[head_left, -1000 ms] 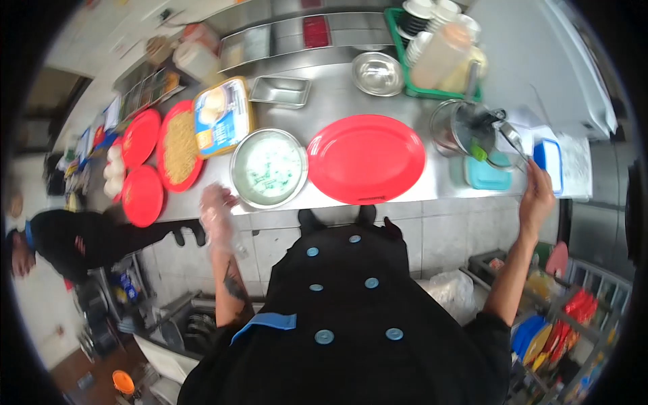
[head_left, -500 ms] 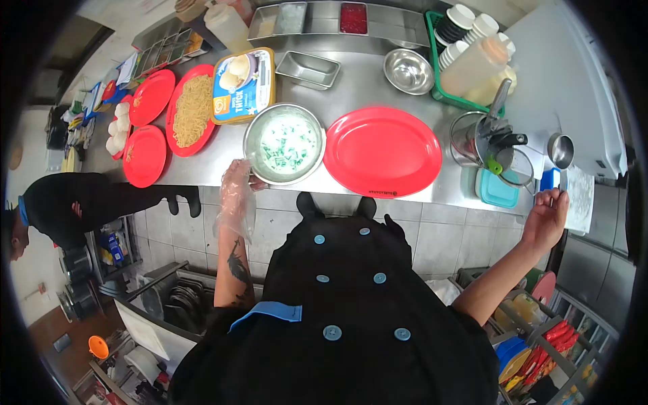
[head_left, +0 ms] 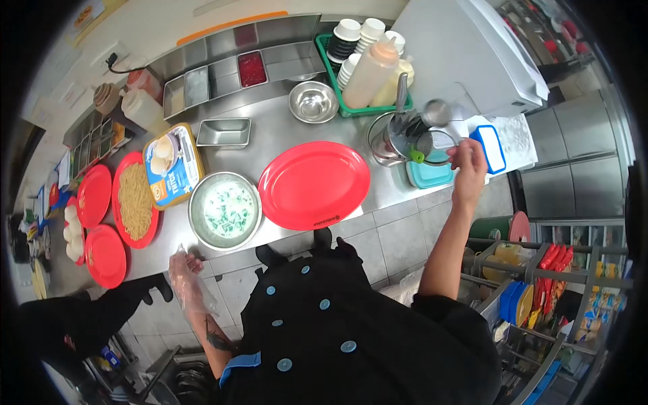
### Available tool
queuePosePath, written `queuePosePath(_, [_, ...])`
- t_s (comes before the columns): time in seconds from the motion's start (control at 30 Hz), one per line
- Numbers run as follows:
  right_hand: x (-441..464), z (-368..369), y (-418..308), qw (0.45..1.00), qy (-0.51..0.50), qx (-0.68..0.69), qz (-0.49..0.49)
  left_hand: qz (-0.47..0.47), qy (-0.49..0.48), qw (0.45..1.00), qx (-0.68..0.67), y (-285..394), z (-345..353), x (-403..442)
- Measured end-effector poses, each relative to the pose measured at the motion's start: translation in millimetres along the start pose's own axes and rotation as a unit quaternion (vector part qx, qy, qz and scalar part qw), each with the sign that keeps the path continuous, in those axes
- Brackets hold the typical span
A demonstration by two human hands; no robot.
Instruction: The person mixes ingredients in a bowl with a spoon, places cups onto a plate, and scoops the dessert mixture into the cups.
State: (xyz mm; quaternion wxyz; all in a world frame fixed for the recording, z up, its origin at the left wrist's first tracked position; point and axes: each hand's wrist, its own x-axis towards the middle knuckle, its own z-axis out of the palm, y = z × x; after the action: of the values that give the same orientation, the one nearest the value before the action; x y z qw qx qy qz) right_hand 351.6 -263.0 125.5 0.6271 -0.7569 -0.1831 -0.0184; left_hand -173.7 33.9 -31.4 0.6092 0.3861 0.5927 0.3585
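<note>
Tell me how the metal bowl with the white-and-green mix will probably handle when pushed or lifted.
The bowl should stay stiff, since its wall looks like metal. It may slide easily on the smooth, shiny counter. The wet-looking mix could slosh if tilted, as the top is uncovered.

"Colours at the metal bowl?"

"Silver; contents white, green-flecked."

"Around it?"

"Ten o'clock: blue-and-white printed tub, yellow edging. Nine: tan noodles, red plate. Between two and three: plain red platter, dark lettering."

"From the platter?"

"One: green basket. Two: silver ladle. Three: teal container."
</note>
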Motion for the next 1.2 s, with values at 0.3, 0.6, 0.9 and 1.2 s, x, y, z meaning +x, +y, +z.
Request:
queuePosePath(0.3, [27, 18, 12, 0.835, -0.125, -0.524, -0.112, 0.005, -0.003, 1.000, 0.012, 15, -27, 26])
queuePosePath(0.6, [143, 77, -95, 0.910, -0.134, -0.388, -0.057, 0.027, 0.029, 0.998, 0.042, 6, -32, 32])
queuePosePath(0.9, [336, 218, -39, 0.802, -0.477, -0.358, -0.033, 0.067, 0.176, 0.982, -0.006, -11, 22, -42])
queuePosePath(1.2, [380, 263, -1, 0.718, -0.560, -0.394, 0.124, -0.019, 0.287, 0.958, 0.011, -58, 31, -94])
